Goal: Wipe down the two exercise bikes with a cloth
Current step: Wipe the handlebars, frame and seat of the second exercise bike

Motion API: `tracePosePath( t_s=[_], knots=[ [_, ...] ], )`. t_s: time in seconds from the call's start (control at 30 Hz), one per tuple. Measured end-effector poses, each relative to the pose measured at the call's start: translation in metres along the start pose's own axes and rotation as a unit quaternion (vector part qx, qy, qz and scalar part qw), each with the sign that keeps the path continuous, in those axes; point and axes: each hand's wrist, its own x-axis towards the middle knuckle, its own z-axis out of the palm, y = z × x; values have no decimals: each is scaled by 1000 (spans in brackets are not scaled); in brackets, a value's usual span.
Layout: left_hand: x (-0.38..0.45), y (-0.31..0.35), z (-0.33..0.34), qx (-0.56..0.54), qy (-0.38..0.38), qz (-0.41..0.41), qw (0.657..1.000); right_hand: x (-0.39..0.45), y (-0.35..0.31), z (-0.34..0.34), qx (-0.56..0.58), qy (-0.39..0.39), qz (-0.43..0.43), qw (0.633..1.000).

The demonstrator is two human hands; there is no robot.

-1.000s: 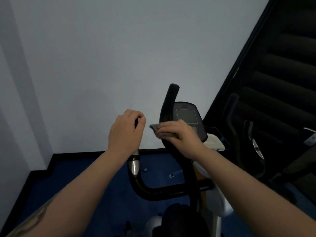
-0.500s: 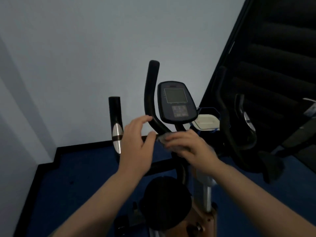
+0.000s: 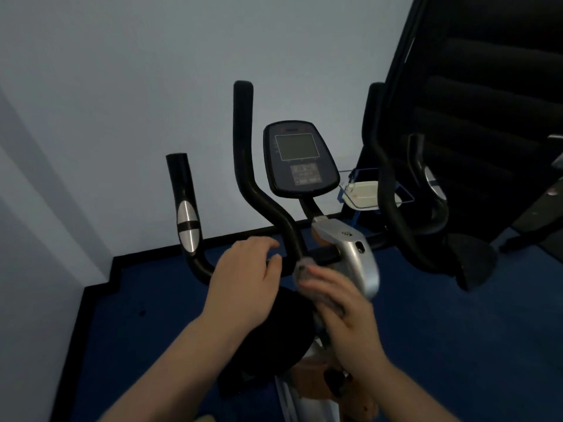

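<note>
**Cloth low on the near bike's handlebar**

While my right hand presses the grey cloth against the bottom of the inner handlebar, fingers curled over it, my left hand hovers beside, fingers loosely spread, probably to steady. Half a second ago both hands sat higher; the console now stands well above them. The second bike waits to the right.

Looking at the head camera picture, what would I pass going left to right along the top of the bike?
Short grip with the silver patch → tall curved handlebar → console screen → white tray → second bike's handlebar.
</note>
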Motion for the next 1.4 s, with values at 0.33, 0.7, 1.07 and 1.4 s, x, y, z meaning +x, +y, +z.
tracePosePath(
  t_s=[0.33, 0.7, 1.07, 1.4],
  knots=[
    [1, 2, 1, 27, -16, 2, 1000, 59, -25, -22, -125, 86, 113, 982],
    [1, 0, 1, 14, -9, -11, 1000, 70, -27, 0, -326, 11, 114, 938],
    [-1, 0, 1, 23, -2, -19, 1000, 100, -38, -2, -179, 67, 92, 977],
    [-2, -1, 0, 9, 23, -31, 999, 18, -32, -12, -147, -1, -37, 989]
  ],
)
